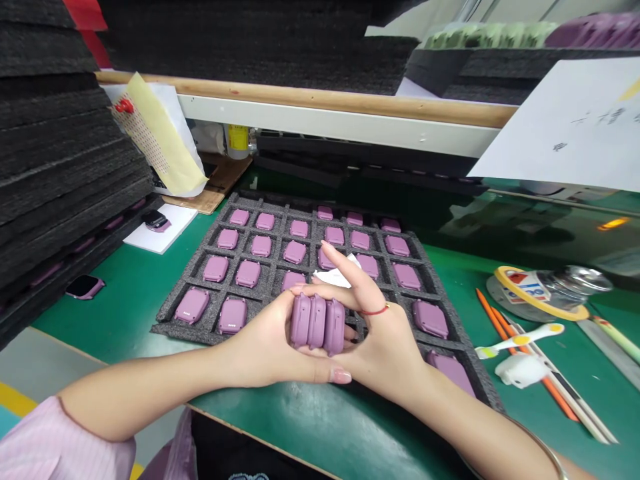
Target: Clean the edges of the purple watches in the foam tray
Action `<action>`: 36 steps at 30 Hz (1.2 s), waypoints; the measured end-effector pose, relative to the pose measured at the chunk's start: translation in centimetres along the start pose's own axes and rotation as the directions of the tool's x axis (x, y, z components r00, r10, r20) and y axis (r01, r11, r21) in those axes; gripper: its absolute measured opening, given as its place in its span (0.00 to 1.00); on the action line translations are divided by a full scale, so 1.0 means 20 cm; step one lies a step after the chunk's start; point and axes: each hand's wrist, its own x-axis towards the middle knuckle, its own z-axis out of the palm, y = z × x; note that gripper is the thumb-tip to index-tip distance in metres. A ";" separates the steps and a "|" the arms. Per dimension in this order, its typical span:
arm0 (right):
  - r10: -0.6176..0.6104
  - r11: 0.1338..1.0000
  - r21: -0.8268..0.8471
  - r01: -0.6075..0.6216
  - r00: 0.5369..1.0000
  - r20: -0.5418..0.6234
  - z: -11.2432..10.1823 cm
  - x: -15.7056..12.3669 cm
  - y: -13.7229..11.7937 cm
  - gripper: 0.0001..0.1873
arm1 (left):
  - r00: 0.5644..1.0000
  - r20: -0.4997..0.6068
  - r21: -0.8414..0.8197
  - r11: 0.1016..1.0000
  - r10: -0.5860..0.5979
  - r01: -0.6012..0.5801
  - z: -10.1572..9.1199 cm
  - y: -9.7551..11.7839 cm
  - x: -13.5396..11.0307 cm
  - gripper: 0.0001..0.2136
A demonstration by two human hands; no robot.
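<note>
- my left hand [255,340] and right hand [383,340] are pressed together around three purple smartwatch bodies [317,325], squeezing them side by side; right index finger [345,270] sticks up
- those three sit above the near edge of a black foam tray [274,260]; more purple watch bodies [249,273] fill its slots
- white paper scrap [335,277] lies on the tray just behind that finger; green mat [320,427] underneath

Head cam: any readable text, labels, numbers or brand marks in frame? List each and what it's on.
No text can be quoted.
White paper sheet: dark handwritten characters, too blurred to read.
Red-and-blue printed label on a glass jar: too blurred to read.
Yellow label on a white bottle: too blurred to read.
Purple rounded plastic casings: tiny marks, too small to read.
</note>
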 end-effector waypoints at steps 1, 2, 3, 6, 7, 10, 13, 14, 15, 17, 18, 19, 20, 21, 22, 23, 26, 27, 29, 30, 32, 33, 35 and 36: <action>-0.016 1.000 -0.002 0.016 1.000 -0.003 0.00 0.00 0.00 0.54 | 1.000 -0.001 0.012 1.000 -0.002 0.002 0.00 0.00 0.00 0.33; -0.033 0.999 -0.006 0.033 0.999 -0.005 0.00 -0.01 0.00 0.54 | 1.000 -0.006 0.030 1.000 -0.004 0.005 0.00 0.00 0.00 0.33; -0.050 0.999 -0.013 0.050 0.999 -0.004 0.00 -0.01 0.00 0.53 | 1.000 -0.015 0.054 0.999 -0.008 0.008 0.00 0.00 0.00 0.33; -0.109 0.993 -0.040 0.108 0.994 -0.011 0.00 -0.01 0.00 0.53 | 0.999 -0.036 0.108 0.994 -0.013 0.017 0.00 0.01 -0.01 0.34; -0.131 0.990 -0.047 0.130 0.991 -0.018 0.00 -0.01 0.00 0.53 | 0.999 -0.037 0.108 0.994 -0.014 0.018 0.00 0.00 -0.01 0.33; -0.200 0.978 -0.061 0.198 0.979 -0.033 0.00 -0.01 0.00 0.52 | 0.999 -0.019 0.073 0.997 0.041 -0.040 0.01 0.00 0.00 0.32; -0.252 0.965 -0.081 0.251 0.968 -0.010 0.01 -0.01 0.00 0.48 | 0.990 -0.008 0.002 0.990 0.143 -0.143 0.00 0.00 0.01 0.29; -0.263 0.961 -0.090 0.262 0.965 0.000 0.01 -0.01 0.00 0.47 | 0.986 0.004 -0.012 0.986 0.166 -0.166 0.00 0.00 0.01 0.26; -0.269 0.958 -0.098 0.269 0.963 0.011 0.02 -0.01 0.00 0.47 | 0.984 0.016 -0.013 0.984 0.176 -0.175 0.00 0.01 0.02 0.23; -0.296 0.947 -0.115 0.299 0.954 0.041 0.02 -0.01 0.01 0.48 | 0.986 0.020 0.032 0.985 0.168 -0.168 -0.01 0.01 0.02 0.18; -0.320 0.938 -0.123 0.325 0.946 0.060 0.01 -0.01 0.01 0.49 | 0.988 -0.003 0.080 0.984 0.157 -0.156 -0.01 0.01 0.01 0.17; -0.340 0.930 -0.123 0.347 0.937 0.079 0.00 -0.01 0.01 0.52 | 0.987 -0.041 0.136 0.980 0.155 -0.148 -0.01 0.01 0.01 0.17; -0.349 0.927 -0.115 0.358 0.933 0.094 -0.01 -0.01 0.01 0.55 | 0.982 -0.084 0.191 0.970 0.172 -0.154 -0.01 0.01 0.00 0.19; -0.340 0.932 -0.095 0.349 0.936 0.094 -0.02 -0.01 0.01 0.56 | 0.971 -0.110 0.245 0.953 0.212 -0.180 -0.01 0.01 0.00 0.21; -0.312 0.946 -0.062 0.317 0.947 0.077 -0.03 -0.01 0.01 0.56 | 0.957 -0.116 0.294 0.930 0.265 -0.222 -0.01 0.01 -0.01 0.22; -0.267 0.963 -0.019 0.268 0.963 0.041 -0.05 -0.01 0.01 0.53 | 0.941 -0.102 0.335 0.902 0.322 -0.272 -0.01 0.01 -0.01 0.22; -0.117 0.981 0.133 0.140 0.979 -0.168 -0.09 0.00 0.00 0.32 | 0.886 -0.023 0.425 0.807 0.463 -0.410 -0.02 0.00 -0.02 0.21; -0.073 0.977 0.179 0.118 0.968 -0.239 -0.10 0.01 0.00 0.26 | 0.868 0.002 0.447 0.776 0.496 -0.445 -0.03 0.00 -0.03 0.20; -0.004 0.965 0.246 0.088 0.947 -0.322 -0.11 0.02 -0.01 0.20 | 0.833 0.053 0.469 0.723 0.550 -0.507 -0.04 -0.01 -0.02 0.21; 0.016 0.962 0.261 0.076 0.943 -0.333 -0.12 0.03 -0.01 0.18 | 0.819 0.073 0.470 0.705 0.569 -0.532 -0.04 -0.02 -0.02 0.21; 0.020 0.965 0.251 0.070 0.941 -0.338 -0.14 0.04 -0.03 0.16 | 0.802 0.098 0.468 0.684 0.589 -0.560 -0.05 -0.02 -0.01 0.21; 0.013 0.970 0.234 0.071 0.940 -0.340 -0.14 0.04 -0.03 0.16 | 0.799 0.102 0.468 0.680 0.593 -0.564 -0.04 -0.03 -0.01 0.21; -0.005 0.979 0.189 0.075 0.938 -0.346 -0.15 0.04 -0.04 0.16 | 0.801 0.102 0.471 0.681 0.590 -0.561 -0.04 -0.03 -0.01 0.21; -0.015 0.982 0.170 0.079 0.938 -0.347 -0.16 0.04 -0.05 0.15 | 0.803 0.101 0.472 0.682 0.588 -0.559 -0.04 -0.02 -0.01 0.21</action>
